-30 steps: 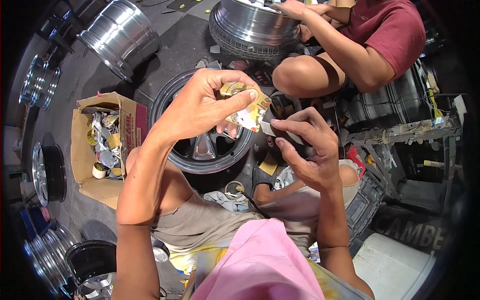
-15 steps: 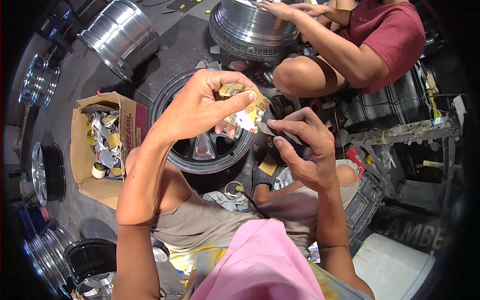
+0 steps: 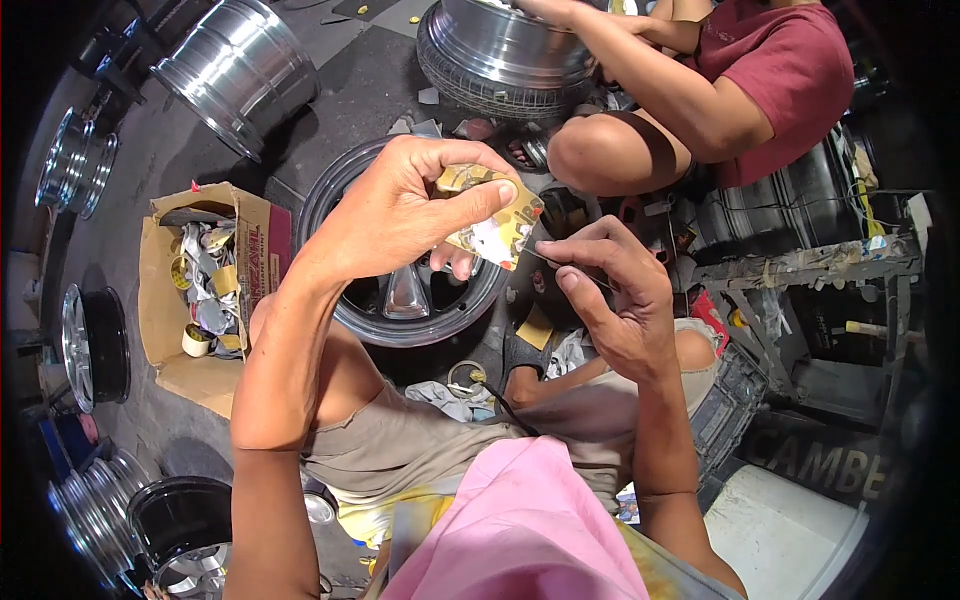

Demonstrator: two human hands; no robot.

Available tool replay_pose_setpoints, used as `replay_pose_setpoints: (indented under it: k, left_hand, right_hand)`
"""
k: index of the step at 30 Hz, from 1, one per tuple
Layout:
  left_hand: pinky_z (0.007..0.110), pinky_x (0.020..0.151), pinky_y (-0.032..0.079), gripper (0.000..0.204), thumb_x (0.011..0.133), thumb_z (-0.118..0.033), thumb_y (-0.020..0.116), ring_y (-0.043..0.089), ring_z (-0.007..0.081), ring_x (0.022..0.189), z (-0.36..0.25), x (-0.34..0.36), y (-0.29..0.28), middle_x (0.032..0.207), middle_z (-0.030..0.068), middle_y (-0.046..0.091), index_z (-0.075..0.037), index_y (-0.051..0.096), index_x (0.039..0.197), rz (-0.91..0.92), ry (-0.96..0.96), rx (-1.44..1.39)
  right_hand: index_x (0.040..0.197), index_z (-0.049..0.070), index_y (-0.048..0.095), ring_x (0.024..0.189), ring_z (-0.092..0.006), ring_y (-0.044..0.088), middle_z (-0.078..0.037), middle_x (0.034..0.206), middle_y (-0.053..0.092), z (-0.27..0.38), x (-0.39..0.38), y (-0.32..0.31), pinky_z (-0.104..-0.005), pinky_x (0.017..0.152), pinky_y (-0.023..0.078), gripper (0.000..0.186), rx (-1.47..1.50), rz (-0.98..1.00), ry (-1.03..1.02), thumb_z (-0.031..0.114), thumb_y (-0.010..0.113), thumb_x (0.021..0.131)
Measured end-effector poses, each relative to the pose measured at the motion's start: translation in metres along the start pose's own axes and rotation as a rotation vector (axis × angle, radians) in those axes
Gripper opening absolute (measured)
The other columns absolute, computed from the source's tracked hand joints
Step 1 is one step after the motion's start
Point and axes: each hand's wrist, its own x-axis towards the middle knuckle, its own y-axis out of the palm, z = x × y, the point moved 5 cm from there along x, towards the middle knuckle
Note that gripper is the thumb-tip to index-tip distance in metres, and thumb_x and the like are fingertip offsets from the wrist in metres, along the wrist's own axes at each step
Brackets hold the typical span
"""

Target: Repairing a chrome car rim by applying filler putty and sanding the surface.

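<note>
Raised over a grey multi-spoke wheel rim [image 3: 405,325], my left hand [image 3: 385,205] pinches a flat yellow printed piece [image 3: 500,215] between thumb and fingers. A white smear lies on the piece's lower part, with small orange-red dabs along its right edge. My right hand [image 3: 625,300] is closed in a pinch on a thin grey scraper blade [image 3: 545,256], seen almost edge-on. The blade's tip is beside the right edge of the yellow piece; whether they touch I cannot tell. My left hand partly hides the rim.
An open cardboard box [image 3: 165,300] of scraps and tape rolls stands at left. Polished rims [image 3: 240,75] lie beyond it. At upper right a person in a red shirt [image 3: 790,90] works over a rim in a tyre [image 3: 500,90]. A cluttered metal stand [image 3: 800,262] is at right.
The scraper blade has turned from showing its flat side to nearly edge-on as my right fingers shifted slightly. The yellow piece tilted a little. The other person's hand moved.
</note>
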Motion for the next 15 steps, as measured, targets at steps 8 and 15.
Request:
replay_pose_setpoints:
  k: [8, 15]
  left_hand:
    - [0.020, 0.042, 0.046, 0.021, 0.102, -0.020, 0.070, 0.062, 0.0053, 0.052, 0.001, -0.001, 0.000, 0.080, 0.0058, 0.074, 0.000, 0.074, 0.109, -0.022, 0.010, -0.036]
    - [0.020, 0.042, 0.045, 0.021, 0.103, -0.019, 0.069, 0.062, 0.0058, 0.051, 0.003, 0.000, 0.000, 0.080, 0.0066, 0.074, 0.000, 0.074, 0.108, -0.014, -0.027, -0.158]
  right_hand:
    - [0.114, 0.002, 0.077, 0.087, -0.0127, 0.063, -0.007, 0.097, 0.064, -0.002, -0.004, -0.004, -0.0262, 0.077, 0.053, 0.024, 0.118, 0.019, 0.087, -0.002, 0.069, 0.092]
    - [0.115, 0.004, 0.077, 0.088, -0.0162, 0.063, -0.008, 0.098, 0.064, 0.008, 0.001, -0.001, -0.0280, 0.076, 0.051, 0.031, -0.036, -0.068, -0.096, -0.001, 0.075, 0.085]
